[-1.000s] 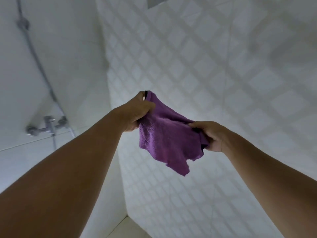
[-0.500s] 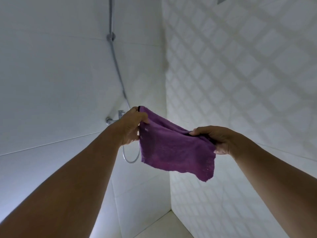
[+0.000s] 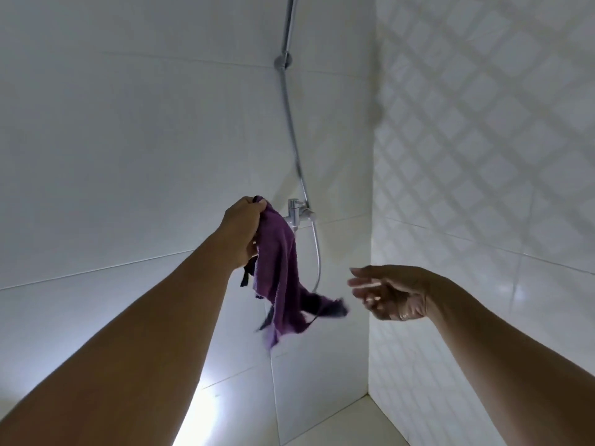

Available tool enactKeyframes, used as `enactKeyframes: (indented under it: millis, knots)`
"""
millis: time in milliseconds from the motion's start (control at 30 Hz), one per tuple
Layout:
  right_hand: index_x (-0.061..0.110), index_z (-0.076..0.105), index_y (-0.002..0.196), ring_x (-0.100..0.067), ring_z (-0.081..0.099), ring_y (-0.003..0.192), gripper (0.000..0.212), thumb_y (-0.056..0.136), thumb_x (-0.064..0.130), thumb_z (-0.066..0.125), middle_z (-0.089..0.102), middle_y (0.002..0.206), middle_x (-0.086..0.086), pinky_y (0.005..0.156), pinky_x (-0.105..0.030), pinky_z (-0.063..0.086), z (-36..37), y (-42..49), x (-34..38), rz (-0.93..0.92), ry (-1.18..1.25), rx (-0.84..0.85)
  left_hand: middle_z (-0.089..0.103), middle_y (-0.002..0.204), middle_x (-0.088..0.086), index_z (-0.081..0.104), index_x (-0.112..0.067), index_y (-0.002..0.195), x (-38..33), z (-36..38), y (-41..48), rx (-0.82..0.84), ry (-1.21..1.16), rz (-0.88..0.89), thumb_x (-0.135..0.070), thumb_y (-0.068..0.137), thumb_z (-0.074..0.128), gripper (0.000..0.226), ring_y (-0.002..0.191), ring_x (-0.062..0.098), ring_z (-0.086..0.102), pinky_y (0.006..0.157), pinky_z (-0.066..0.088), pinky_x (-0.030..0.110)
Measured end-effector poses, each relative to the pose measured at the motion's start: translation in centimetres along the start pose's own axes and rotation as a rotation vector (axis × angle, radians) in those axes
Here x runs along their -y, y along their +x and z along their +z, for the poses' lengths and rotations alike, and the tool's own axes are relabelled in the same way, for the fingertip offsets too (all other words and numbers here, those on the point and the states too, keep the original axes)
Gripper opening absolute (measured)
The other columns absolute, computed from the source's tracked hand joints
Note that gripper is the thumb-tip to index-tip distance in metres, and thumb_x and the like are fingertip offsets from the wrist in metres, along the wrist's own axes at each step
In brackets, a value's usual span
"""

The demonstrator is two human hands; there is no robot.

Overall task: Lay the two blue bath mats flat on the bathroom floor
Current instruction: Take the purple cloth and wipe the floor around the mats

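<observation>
While my left hand [image 3: 242, 231] is raised with its fingers curled tight round the top edge of a ragged purple terry cloth [image 3: 280, 272], the cloth hangs loose toward 5 o'clock, its frayed lower end blurred. A thin black strap [image 3: 246, 275] dangles from under my palm. My right hand [image 3: 391, 292] floats at 3 o'clock of that lower end, apart from it, fingers spread and relaxed, holding nothing. Just at 2 o'clock of my left hand a chrome shower tap [image 3: 297, 212] juts from the plain white tiled wall [image 3: 128, 156]; its metal hose [image 3: 317, 252] drops toward 6 o'clock, partly hidden by the cloth, and a chrome riser pipe [image 3: 287, 91] climbs to 12. A diamond-patterned white tile wall [image 3: 483, 156] fills the 3 o'clock side, meeting the pale floor [image 3: 354, 426] at 5. Where the two blue bath mats lie, I cannot tell.
</observation>
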State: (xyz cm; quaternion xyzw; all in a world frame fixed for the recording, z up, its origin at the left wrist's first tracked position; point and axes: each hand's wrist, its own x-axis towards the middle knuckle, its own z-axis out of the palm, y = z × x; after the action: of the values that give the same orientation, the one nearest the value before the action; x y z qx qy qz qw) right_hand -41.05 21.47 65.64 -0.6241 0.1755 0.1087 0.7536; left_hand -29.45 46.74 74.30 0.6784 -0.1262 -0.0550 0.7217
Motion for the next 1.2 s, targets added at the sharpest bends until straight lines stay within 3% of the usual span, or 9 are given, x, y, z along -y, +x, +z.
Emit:
enactKeyframes:
  millis: [233,333,400,567,667,767,933,1067,1200]
  knots:
    - [0.011,0.055,0.134,-0.032,0.069,0.109,0.074,0.082,0.063,0.066,0.074,0.117,-0.015,0.095,-0.046,0.052,7.2,4.9,0.4,0.029,-0.297,0.113,0.059,0.087,0.002,0.062,-0.023,0.093,-2.2,-2.6,-0.3,0.053,0.154,0.055,-0.02,0.1,0.052,0.013,0.074,0.017,0.054,0.062,0.042,0.028]
    - [0.012,0.051,0.138,-0.039,0.062,0.12,0.089,0.083,0.082,0.045,0.065,0.131,-0.02,0.096,-0.052,0.051,9.5,7.6,-0.6,0.055,-0.279,0.248,0.06,0.083,0.002,0.063,-0.022,0.093,-3.7,-3.7,-0.5,0.036,0.149,0.063,-0.017,0.099,0.053,0.013,0.071,0.016,0.055,0.065,0.045,0.028]
    - [0.01,0.054,0.135,-0.039,0.066,0.113,0.092,0.082,0.084,0.044,0.068,0.125,-0.019,0.092,-0.052,0.052,10.4,9.1,-1.0,0.053,-0.206,0.305,0.062,0.084,0.001,0.063,-0.022,0.091,-4.4,-4.1,-0.7,0.014,0.17,0.053,-0.017,0.097,0.054,0.012,0.074,0.016,0.056,0.066,0.046,0.029]
    - [0.004,0.065,0.103,-0.032,0.068,0.083,0.055,0.096,0.057,0.055,0.071,0.086,-0.014,0.094,-0.051,0.053,11.8,10.4,0.1,-0.029,-0.064,0.272,0.057,0.071,-0.001,0.058,-0.022,0.077,-4.9,-4.9,-1.2,-0.084,0.196,0.039,-0.014,0.092,0.056,0.017,0.067,0.014,0.053,0.06,0.043,0.029]
    - [0.003,0.066,0.103,-0.029,0.068,0.08,0.023,0.098,0.025,0.06,0.068,0.091,-0.014,0.08,-0.043,0.058,11.5,10.3,1.4,-0.153,0.0,0.203,0.053,0.066,-0.001,0.054,-0.021,0.074,-4.6,-5.7,-1.5,-0.126,0.21,0.045,-0.009,0.09,0.054,0.02,0.062,0.014,0.049,0.057,0.04,0.029]
    - [0.003,0.064,0.119,-0.032,0.069,0.093,0.029,0.092,0.014,0.066,0.069,0.108,-0.018,0.085,-0.045,0.059,10.7,9.7,2.3,-0.187,0.071,0.274,0.052,0.075,0.002,0.056,-0.02,0.084,-3.9,-5.9,-1.7,-0.17,0.212,0.041,-0.006,0.09,0.05,0.017,0.065,0.015,0.049,0.056,0.04,0.029]
    - [0.011,0.044,0.129,-0.035,0.067,0.096,0.05,0.088,-0.012,0.062,0.062,0.122,-0.021,0.064,-0.043,0.063,9.5,9.2,2.8,-0.185,0.085,0.299,0.052,0.085,0.005,0.056,-0.018,0.093,-2.7,-4.6,-2.2,-0.238,0.233,0.011,-0.003,0.089,0.048,0.018,0.072,0.017,0.048,0.056,0.041,0.029]
    - [0.001,0.058,0.104,-0.021,0.062,0.052,0.014,0.091,0.003,0.063,0.062,0.081,-0.016,0.047,-0.024,0.054,8.1,8.6,4.3,-0.027,-0.282,0.151,0.049,0.079,0.006,0.055,-0.012,0.084,-2.4,-4.0,-2.8,-0.308,0.369,-0.037,0.006,0.083,0.042,0.023,0.067,0.018,0.044,0.052,0.041,0.029]
    - [0.003,0.059,0.107,-0.024,0.061,0.067,0.033,0.085,0.02,0.078,0.062,0.095,-0.017,0.055,-0.029,0.055,6.4,7.3,6.0,0.011,-0.506,0.136,0.052,0.08,0.008,0.057,-0.007,0.081,-1.1,-4.0,-3.9,-0.267,0.352,-0.155,0.0,0.084,0.05,0.01,0.07,0.023,0.051,0.057,0.048,0.032]
